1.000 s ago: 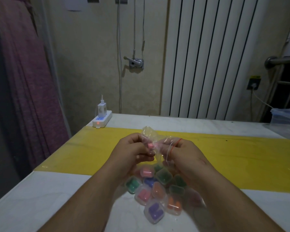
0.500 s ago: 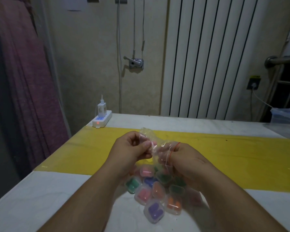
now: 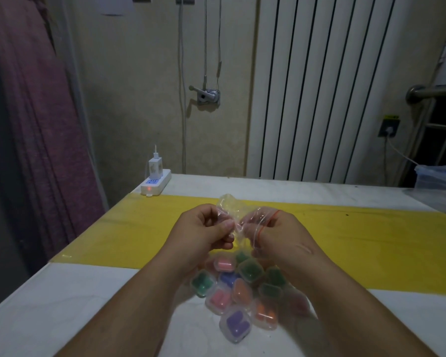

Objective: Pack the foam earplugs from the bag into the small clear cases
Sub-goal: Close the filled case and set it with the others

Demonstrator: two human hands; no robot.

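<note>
Crumpled clear plastic bag [image 3: 233, 215]: pinched between left hand [image 3: 204, 234] and right hand [image 3: 276, 235], above small clear earplug-filled cases [image 3: 238, 292] near the desk's front edge.

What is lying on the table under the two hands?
A cluster of small clear cases holding green, pink, orange, blue and purple earplugs sits below the left hand and right hand, which pinch a clear bag. Cases beneath the right forearm are blurred and partly covered.
</note>
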